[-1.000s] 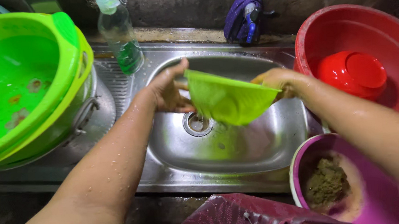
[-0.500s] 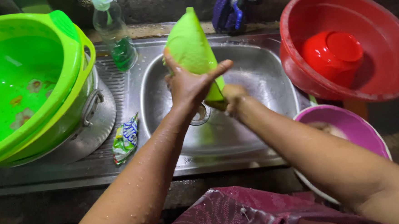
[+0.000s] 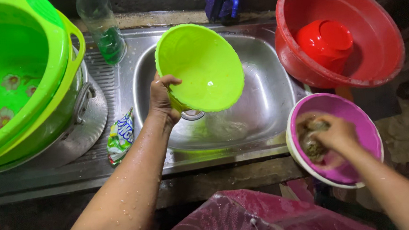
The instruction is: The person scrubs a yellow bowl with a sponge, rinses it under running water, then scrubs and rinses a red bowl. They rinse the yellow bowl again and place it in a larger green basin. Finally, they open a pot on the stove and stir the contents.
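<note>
Nearest the viewer, a wet magenta cloth [image 3: 266, 217] covers the person's lap at the bottom edge. Two bare forearms, dotted with water drops, reach forward from there. The right hand [image 3: 337, 133] is down inside a purple bowl [image 3: 369, 134] at the counter's right edge, fingers curled around a brownish scrubbing pad [image 3: 311, 144]. The left hand [image 3: 162, 99] grips the rim of a lime-green bowl [image 3: 202, 66] — thumb inside, fingers behind — holding it tilted on edge above a steel sink [image 3: 264, 107], its wet inside facing the viewer. A small crumpled sachet [image 3: 120, 135] lies on the steel drainboard just left of the basin. Further left, stacked green tubs [image 3: 30, 77] sit on a metal pot. At the back stand a clear bottle holding green liquid [image 3: 104, 29] and — to the right — a large red basin [image 3: 383, 45] with a smaller red bowl [image 3: 326, 41] upturned in it.
</note>
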